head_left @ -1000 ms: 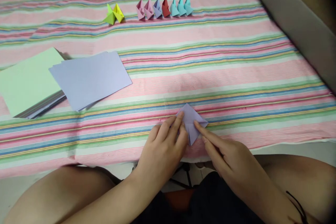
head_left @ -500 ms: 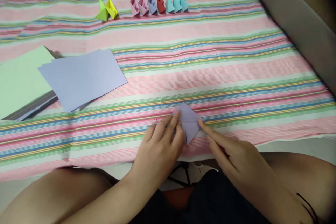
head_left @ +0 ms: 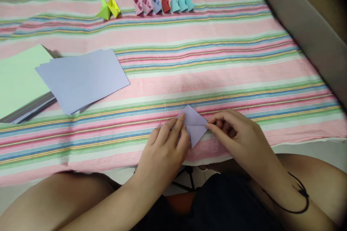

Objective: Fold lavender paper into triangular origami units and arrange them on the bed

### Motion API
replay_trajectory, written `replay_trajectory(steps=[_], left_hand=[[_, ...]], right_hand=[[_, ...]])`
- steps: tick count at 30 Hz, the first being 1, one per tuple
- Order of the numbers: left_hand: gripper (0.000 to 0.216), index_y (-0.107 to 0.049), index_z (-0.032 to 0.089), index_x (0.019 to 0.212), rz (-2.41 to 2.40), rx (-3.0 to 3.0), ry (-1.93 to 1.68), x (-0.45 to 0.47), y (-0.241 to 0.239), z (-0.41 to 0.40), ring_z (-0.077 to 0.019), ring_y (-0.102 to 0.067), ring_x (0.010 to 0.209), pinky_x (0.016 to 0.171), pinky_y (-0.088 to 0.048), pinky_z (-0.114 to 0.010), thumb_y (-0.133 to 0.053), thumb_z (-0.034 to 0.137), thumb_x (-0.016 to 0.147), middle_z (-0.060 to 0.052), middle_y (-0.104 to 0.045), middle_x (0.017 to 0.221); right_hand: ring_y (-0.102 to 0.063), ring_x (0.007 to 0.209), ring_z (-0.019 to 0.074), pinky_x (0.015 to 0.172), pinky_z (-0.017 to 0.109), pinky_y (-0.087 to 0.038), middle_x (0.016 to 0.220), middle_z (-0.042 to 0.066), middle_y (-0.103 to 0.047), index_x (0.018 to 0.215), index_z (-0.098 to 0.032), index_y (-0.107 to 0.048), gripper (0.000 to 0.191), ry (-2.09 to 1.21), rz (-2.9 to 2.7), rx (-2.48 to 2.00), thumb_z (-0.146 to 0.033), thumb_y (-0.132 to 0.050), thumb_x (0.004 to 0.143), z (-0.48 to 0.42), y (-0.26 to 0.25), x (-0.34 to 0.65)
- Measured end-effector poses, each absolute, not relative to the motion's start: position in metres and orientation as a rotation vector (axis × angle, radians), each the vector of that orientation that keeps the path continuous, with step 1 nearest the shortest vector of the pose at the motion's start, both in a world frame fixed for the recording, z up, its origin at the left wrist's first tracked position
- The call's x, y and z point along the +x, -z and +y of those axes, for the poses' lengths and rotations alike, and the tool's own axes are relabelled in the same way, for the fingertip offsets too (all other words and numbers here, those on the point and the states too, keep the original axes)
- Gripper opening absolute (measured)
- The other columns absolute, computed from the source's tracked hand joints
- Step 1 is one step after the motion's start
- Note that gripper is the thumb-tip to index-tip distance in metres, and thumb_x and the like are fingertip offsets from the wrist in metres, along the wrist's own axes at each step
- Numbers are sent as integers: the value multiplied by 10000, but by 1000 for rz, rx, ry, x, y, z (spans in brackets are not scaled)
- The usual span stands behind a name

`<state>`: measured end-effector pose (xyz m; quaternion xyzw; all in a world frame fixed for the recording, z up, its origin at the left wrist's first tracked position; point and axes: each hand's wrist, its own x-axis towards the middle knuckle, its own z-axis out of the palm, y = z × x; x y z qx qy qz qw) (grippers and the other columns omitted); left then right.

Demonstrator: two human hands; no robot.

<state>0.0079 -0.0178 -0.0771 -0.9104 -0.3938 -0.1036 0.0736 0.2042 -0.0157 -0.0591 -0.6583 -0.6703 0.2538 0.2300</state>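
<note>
1 lilac diamond of folded paper (head_left: 197, 119), flat on pink striped cloth (head_left: 217, 75). Left hand (head_left: 164, 151): fingers spread, pressing its left side. Right hand (head_left: 242, 135): thumb and forefinger pinching its right corner.

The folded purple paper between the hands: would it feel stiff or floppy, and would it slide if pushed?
The folded purple paper is probably light, being small and thin. Its straight folds should make it fairly stiff. Lying flat, it would likely slide rather than tip, were the left hand not resting on it.
</note>
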Motion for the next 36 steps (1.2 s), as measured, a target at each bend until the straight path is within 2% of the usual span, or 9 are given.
replay_trajectory(steps=[6,12,14,17,20,22,26,30,36], left_hand=[[250,-642,104,1074,-1186,-2733,321,9,77,-17,-274,-569,1095,786,-496,-375,-543,200,865,-124,-546,1353],[259,-641,103,1078,-1185,-2729,322,8,77,-17,-278,-569,1088,780,-494,-375,-564,191,847,-114,-539,1360],[249,-645,103,1065,-1187,-2725,332,8,77,-17,-271,-575,1075,772,-495,-370,-561,194,849,-117,-550,1349],[246,-648,102,1060,-1189,-2720,340,9,76,-17,-264,-580,1065,755,-496,-361,-549,207,860,-119,-560,1338],[255,-639,106,1078,-1192,-2731,340,9,76,-17,-261,-580,1066,751,-496,-358,-546,191,857,-120,-547,1351],[259,-633,112,1087,-1196,-2740,347,8,76,-17,-265,-578,1072,751,-497,-362,-546,179,852,-126,-542,1355],[263,-625,113,1093,-1202,-2747,346,7,76,-17,-278,-574,1091,761,-495,-373,-547,173,850,-135,-546,1350],[285,-621,106,1114,-1192,-2740,330,7,76,-17,-279,-572,1100,786,-488,-373,-556,180,847,-116,-529,1369],[273,-624,109,1103,-1180,-2745,334,7,75,-16,-281,-579,1091,777,-483,-375,-563,193,851,-115,-544,1353]], right_hand=[[-529,664,137,594,267,-387,727,-3,-566,783,-193,-587,122,-684,-1931,-1872,-235,-535,885,-13,57,203],[-549,682,149,585,274,-385,741,13,-584,753,-186,-560,125,-448,-1992,-1910,-191,-527,874,-14,56,205],[-583,696,153,599,269,-417,763,22,-625,836,-186,-614,94,-333,-1951,-1871,-211,-534,878,-19,54,204],[-655,746,155,658,259,-480,920,49,-714,1100,-196,-649,245,-329,-1992,-1731,-231,-493,913,-31,52,198],[-657,564,146,541,251,-481,796,59,-747,1234,-145,-608,353,-432,-2180,-1656,-221,-427,942,-43,56,189],[-635,478,148,476,258,-457,709,58,-744,1231,-103,-611,366,-377,-2221,-1694,-208,-406,946,-48,62,185],[-614,416,149,400,284,-402,727,73,-751,1200,-30,-617,359,-206,-2224,-1719,-164,-418,933,-52,68,183],[-621,427,160,405,296,-403,661,42,-737,1191,-38,-624,346,-206,-2235,-1686,-152,-432,926,-54,68,183],[-654,465,165,424,282,-442,848,97,-761,1194,-47,-624,359,-277,-2152,-1815,-165,-414,929,-52,65,186]])
